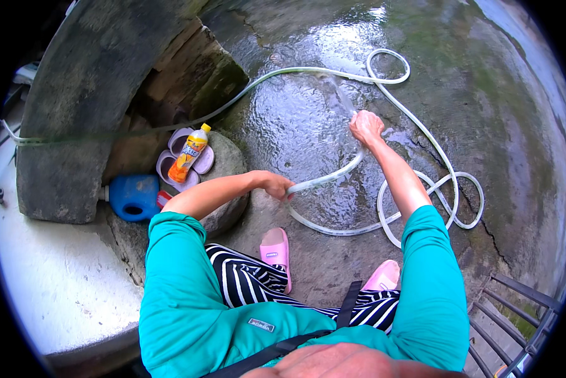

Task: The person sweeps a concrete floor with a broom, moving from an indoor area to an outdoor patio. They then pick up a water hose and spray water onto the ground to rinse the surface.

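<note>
Water sprays forward onto the wet concrete floor (292, 127) from the end of a pale plastic hose (332, 176). My right hand (366, 126) is closed around the hose close to that end. Farther back along the same hose, my left hand (277, 186) grips it in front of my body. From there the hose bends round to the right, lies in loose loops on the ground, and runs back across the far side to the left. The hose's mouth is hidden by my right fingers.
To the left, a bottle with a yellow cap (188, 156) lies on lilac clogs (202, 160) by a boulder (228, 163). A blue plastic jug (136, 196) lies near a concrete slab (70, 104). Metal bars (505, 316) stand at the lower right. Cracks cross the floor.
</note>
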Available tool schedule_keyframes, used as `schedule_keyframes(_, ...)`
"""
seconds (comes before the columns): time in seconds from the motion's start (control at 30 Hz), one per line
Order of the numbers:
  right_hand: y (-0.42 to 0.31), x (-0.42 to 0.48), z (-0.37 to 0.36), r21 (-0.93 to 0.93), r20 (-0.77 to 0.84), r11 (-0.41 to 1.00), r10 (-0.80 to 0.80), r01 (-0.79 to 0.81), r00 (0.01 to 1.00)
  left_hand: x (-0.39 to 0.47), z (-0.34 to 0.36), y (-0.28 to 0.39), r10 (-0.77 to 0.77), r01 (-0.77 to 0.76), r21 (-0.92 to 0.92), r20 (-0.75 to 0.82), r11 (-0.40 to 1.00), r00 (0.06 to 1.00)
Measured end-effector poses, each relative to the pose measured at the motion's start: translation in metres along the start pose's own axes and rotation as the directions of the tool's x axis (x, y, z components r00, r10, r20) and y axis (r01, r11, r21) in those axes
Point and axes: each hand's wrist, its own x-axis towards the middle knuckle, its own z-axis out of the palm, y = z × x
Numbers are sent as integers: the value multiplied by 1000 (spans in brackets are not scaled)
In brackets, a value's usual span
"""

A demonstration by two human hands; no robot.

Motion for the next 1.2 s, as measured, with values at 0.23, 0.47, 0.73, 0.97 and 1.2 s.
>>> schedule_keyframes(0.23,-18,-2,0,44,60,997,-63,60,996,22,-9,-7,-136,116,131,155,985,978)
schedule_keyframes(0.47,-21,5,6,37,-47,997,-64,66,997,9,-5,9,-167,141,195,121,970,978)
schedule_keyframes(0.73,-26,15,9,48,-42,986,-160,162,986,12,-9,12,-166,144,188,112,972,980)
schedule_keyframes(0.97,-48,20,3,150,-60,971,-176,183,983,13,-7,7,-127,95,194,162,976,979)
schedule_keyframes(1.2,-69,25,2,180,-69,965,-182,192,981,12,-3,7,-150,117,177,191,977,970)
